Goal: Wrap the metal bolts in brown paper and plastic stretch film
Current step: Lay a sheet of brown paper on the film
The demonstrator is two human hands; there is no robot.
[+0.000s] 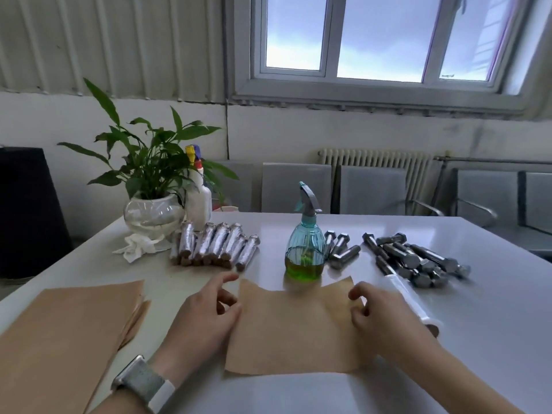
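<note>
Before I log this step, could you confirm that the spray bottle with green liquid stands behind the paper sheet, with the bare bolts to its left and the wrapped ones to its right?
Not quite: the sides are swapped. In the head view, the spray bottle does stand behind the paper sheet, but the bare bolts lie to its right and the wrapped ones to its left.

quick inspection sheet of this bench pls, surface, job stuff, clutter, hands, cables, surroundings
surface: white table, glossy.
job's things: paper sheet flat in front; paper stack to its left; bare bolts far right; wrapped bolts in a row; film roll beside the right hand.
clutter: spray bottle, white bottle, potted plant, crumpled tissue.
grippers: left hand and right hand rest at the sheet's side edges, fingers curled.
cables: nothing seen.
surroundings: window, radiator, chairs.
</note>
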